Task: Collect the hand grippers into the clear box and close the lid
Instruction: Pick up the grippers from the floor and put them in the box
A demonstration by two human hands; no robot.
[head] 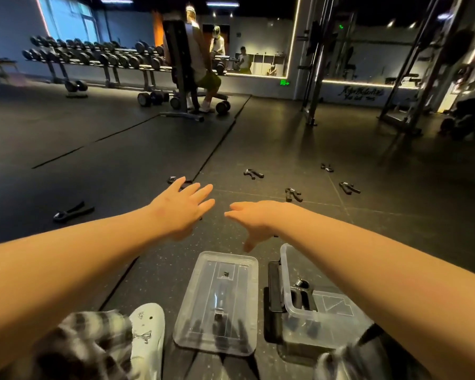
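Head view is showing a left hand and a right hand reaching forward side by side above a dark speckled rubber floor; each grip is lying apart, fingers straight, holding nothing. A clear rectangular plastic box is sitting on the floor, the right forearm crossing over its far corner; one black hand gripper is lying inside; the clear flat lid is lying off, just left of the box. More black grippers are lying scattered beyond the hands: a left gripper well apart, a half-hidden gripper behind the left fingertips, a middle gripper, a near-right gripper, a far-right gripper and a farthest gripper. A white shoe is resting beside the lid; a long dumbbell rack is standing far behind.
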